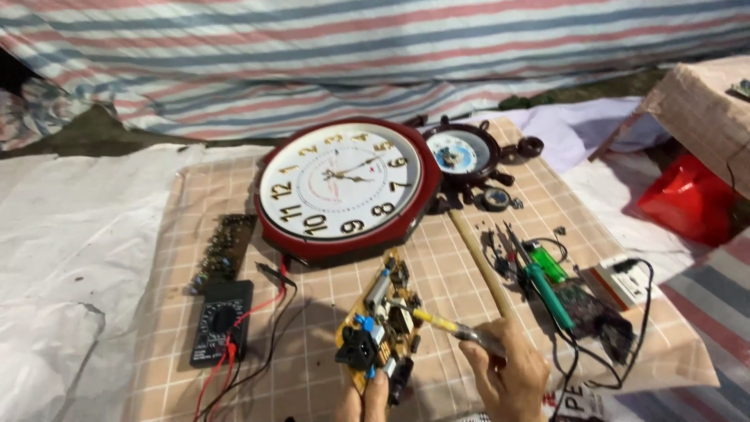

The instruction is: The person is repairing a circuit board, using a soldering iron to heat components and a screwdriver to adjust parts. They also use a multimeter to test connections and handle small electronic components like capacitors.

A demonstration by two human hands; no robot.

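Observation:
My left hand [365,402] holds a yellow circuit board [380,324] by its near end at the bottom middle; the board carries a black part, blue parts and a grey cylinder. My right hand [508,375] grips a soldering iron [445,324] with a yellow shaft, its tip touching the middle of the board. A large wall clock [344,187] with a dark red rim and white face lies just beyond the board on the checked mat [234,187].
A black multimeter [221,320] with red and black leads lies left. A green circuit board [223,250] sits above it. A ship-wheel clock [465,152], wooden stick [476,258], green-handled tool [547,293], lighter and power socket [625,281] lie right. Red bag [687,199] far right.

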